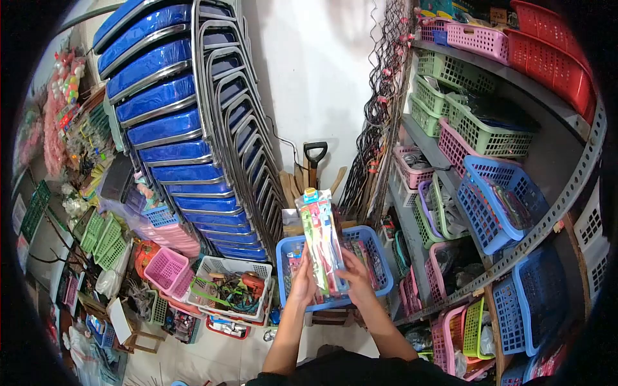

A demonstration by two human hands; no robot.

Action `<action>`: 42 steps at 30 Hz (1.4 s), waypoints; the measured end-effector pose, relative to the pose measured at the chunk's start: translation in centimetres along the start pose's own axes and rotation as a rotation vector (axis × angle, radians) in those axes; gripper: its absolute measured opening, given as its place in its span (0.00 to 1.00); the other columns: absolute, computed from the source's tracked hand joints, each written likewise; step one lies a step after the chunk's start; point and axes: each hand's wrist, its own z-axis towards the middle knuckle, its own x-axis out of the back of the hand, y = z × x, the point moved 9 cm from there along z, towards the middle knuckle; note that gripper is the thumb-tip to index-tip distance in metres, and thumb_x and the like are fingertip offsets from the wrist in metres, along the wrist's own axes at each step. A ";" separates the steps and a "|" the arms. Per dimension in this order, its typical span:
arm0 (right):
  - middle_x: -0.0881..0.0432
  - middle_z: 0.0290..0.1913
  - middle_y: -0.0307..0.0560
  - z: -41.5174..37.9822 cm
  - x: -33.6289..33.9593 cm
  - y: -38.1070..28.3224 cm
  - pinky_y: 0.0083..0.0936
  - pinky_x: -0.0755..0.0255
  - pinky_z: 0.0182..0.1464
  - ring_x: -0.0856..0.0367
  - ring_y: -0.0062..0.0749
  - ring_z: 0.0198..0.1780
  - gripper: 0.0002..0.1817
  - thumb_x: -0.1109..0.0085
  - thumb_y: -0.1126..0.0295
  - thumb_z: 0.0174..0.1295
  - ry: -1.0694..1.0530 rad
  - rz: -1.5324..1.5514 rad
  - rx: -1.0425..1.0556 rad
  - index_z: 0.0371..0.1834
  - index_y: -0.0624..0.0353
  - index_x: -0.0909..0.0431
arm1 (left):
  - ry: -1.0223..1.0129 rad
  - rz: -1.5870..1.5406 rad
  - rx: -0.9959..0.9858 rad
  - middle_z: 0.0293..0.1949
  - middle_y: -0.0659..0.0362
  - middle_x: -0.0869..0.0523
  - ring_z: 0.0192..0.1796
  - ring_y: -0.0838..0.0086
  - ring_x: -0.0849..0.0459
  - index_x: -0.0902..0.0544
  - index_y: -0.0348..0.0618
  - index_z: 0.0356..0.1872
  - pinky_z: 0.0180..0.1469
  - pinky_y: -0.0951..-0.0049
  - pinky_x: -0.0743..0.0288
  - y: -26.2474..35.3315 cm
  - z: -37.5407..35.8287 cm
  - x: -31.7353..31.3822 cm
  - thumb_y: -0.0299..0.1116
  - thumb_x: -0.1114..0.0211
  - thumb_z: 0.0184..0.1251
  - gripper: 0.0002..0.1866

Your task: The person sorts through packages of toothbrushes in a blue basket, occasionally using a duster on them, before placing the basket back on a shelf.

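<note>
Between my two hands is a bundle of toothbrush packs [324, 235], long and clear-fronted with green, red and white colours. It stands tilted, its top end pointing away from me. My left hand [303, 283] grips the lower left side, while my right hand [356, 278] closes on the lower right side. Directly beneath is a blue plastic basket [387, 270], in which more colourful packs [362, 252] lie. The bundle and my hands hide the middle of the basket.
A tall stack of blue-seated metal chairs [170, 132] rises at left. On the right, metal shelves [444, 154] hold many plastic baskets. Wooden-handled tools [313, 157] lean by the wall. A white basket [225, 302] with tools and cords stands left on the tiled floor.
</note>
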 end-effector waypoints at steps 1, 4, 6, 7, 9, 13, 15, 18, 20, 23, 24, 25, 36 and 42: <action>0.28 0.61 0.49 0.0 -0.1 -0.5 0.28 0.37 0.63 0.31 0.32 0.62 0.34 0.42 0.83 0.51 -0.001 0.000 0.001 0.65 0.64 0.36 | -0.027 0.035 -0.076 0.68 0.53 0.36 0.67 0.64 0.34 0.47 0.53 0.72 0.67 0.61 0.41 0.9 -0.1 -0.7 0.53 0.55 0.73 0.32; 0.25 0.57 0.49 -0.1 -0.3 -3.2 0.26 0.36 0.62 0.26 0.32 0.58 0.30 0.41 0.85 0.51 0.030 -0.316 0.176 0.61 0.66 0.32 | -0.043 -0.033 0.002 0.70 0.56 0.40 0.66 0.67 0.34 0.51 0.59 0.74 0.68 0.61 0.43 0.9 -0.7 -1.2 0.50 0.53 0.73 0.32; 0.23 0.55 0.50 -0.3 -0.7 -3.8 0.27 0.34 0.60 0.25 0.36 0.57 0.29 0.43 0.85 0.51 0.065 -0.588 0.352 0.60 0.64 0.31 | -0.020 -0.036 0.006 0.70 0.57 0.39 0.65 0.68 0.33 0.51 0.59 0.74 0.68 0.62 0.43 0.8 -0.6 -1.1 0.49 0.52 0.73 0.32; 0.22 0.54 0.51 -0.9 -1.6 -4.7 0.29 0.32 0.58 0.24 0.39 0.56 0.28 0.45 0.85 0.51 0.099 -0.858 0.528 0.60 0.62 0.30 | -0.058 -0.038 -0.010 0.70 0.57 0.39 0.67 0.67 0.36 0.53 0.59 0.74 0.68 0.59 0.43 0.8 -0.5 -1.2 0.47 0.52 0.73 0.32; 0.24 0.55 0.54 -1.6 -3.0 -4.5 0.35 0.32 0.58 0.25 0.47 0.56 0.27 0.46 0.84 0.50 0.109 -0.886 0.575 0.58 0.60 0.28 | -0.094 -0.039 -0.028 0.69 0.57 0.39 0.69 0.65 0.38 0.54 0.60 0.74 0.67 0.56 0.43 0.6 -0.3 -1.2 0.45 0.52 0.73 0.33; 0.29 0.58 0.52 -3.1 -7.3 -2.8 0.42 0.36 0.59 0.31 0.51 0.57 0.23 0.44 0.77 0.53 -0.059 -1.236 0.659 0.55 0.58 0.26 | -0.031 -0.176 0.004 0.63 0.52 0.30 0.63 0.64 0.30 0.41 0.46 0.69 0.64 0.60 0.37 -0.7 -0.1 0.5 0.45 0.52 0.72 0.28; 0.28 0.57 0.50 -4.0 -9.3 -1.5 0.42 0.36 0.59 0.31 0.51 0.57 0.22 0.43 0.74 0.53 -0.192 -1.413 0.715 0.55 0.56 0.25 | -0.029 -0.293 0.087 0.63 0.49 0.30 0.63 0.63 0.30 0.38 0.41 0.67 0.65 0.62 0.38 -1.7 0.0 1.2 0.46 0.53 0.71 0.28; 0.27 0.56 0.51 -3.0 -7.9 0.2 0.40 0.34 0.59 0.29 0.49 0.57 0.18 0.41 0.71 0.56 -0.276 -1.270 0.634 0.52 0.56 0.23 | 0.060 -0.353 0.053 0.49 0.51 0.20 0.53 0.64 0.22 0.29 0.38 0.59 0.60 0.63 0.32 -2.3 0.6 4.9 0.46 0.52 0.71 0.24; 0.24 0.52 0.50 -1.6 -5.3 1.9 0.32 0.32 0.56 0.24 0.41 0.53 0.13 0.43 0.72 0.61 -0.260 -0.985 0.465 0.48 0.61 0.22 | 0.108 -0.280 -0.005 0.51 0.51 0.21 0.55 0.63 0.23 0.30 0.36 0.60 0.61 0.62 0.33 -1.3 0.4 5.2 0.46 0.53 0.71 0.25; 0.22 0.49 0.45 0.5 0.6 3.8 0.24 0.32 0.54 0.23 0.30 0.50 0.11 0.45 0.74 0.62 -0.029 -0.554 0.222 0.47 0.64 0.23 | 0.138 -0.220 -0.033 0.58 0.48 0.24 0.61 0.61 0.26 0.34 0.32 0.63 0.65 0.62 0.37 -0.3 -0.2 5.2 0.45 0.56 0.72 0.28; 0.22 0.49 0.45 1.1 2.1 4.7 0.24 0.32 0.54 0.23 0.30 0.50 0.11 0.45 0.74 0.62 -0.029 -0.554 0.216 0.47 0.64 0.23 | 0.149 -0.230 -0.020 0.60 0.48 0.26 0.62 0.60 0.27 0.36 0.32 0.64 0.66 0.61 0.38 -0.3 -0.2 5.3 0.45 0.56 0.72 0.28; 0.21 0.47 0.44 1.8 4.8 5.6 0.22 0.32 0.53 0.23 0.27 0.48 0.11 0.45 0.75 0.63 0.088 -0.532 0.202 0.47 0.64 0.24 | 0.160 -0.241 -0.007 0.61 0.48 0.27 0.62 0.59 0.28 0.37 0.33 0.65 0.66 0.61 0.38 -0.4 -0.4 5.5 0.44 0.56 0.72 0.28; 0.27 0.56 0.56 3.2 22.6 19.6 0.35 0.34 0.59 0.28 0.46 0.58 0.35 0.34 0.73 0.49 0.483 -0.984 -0.315 0.62 0.65 0.37 | 0.161 -0.242 0.050 0.57 0.52 0.23 0.58 0.62 0.25 0.32 0.37 0.61 0.64 0.61 0.36 -1.5 -1.6 6.9 0.45 0.51 0.71 0.25; 0.19 0.40 0.52 2.5 18.6 18.8 0.31 0.27 0.44 0.20 0.37 0.37 0.26 0.36 0.74 0.48 0.337 -0.414 -0.516 0.54 0.64 0.29 | 0.181 -0.191 0.061 0.58 0.49 0.24 0.59 0.60 0.25 0.33 0.35 0.62 0.64 0.61 0.36 -1.1 -2.0 6.8 0.47 0.53 0.71 0.28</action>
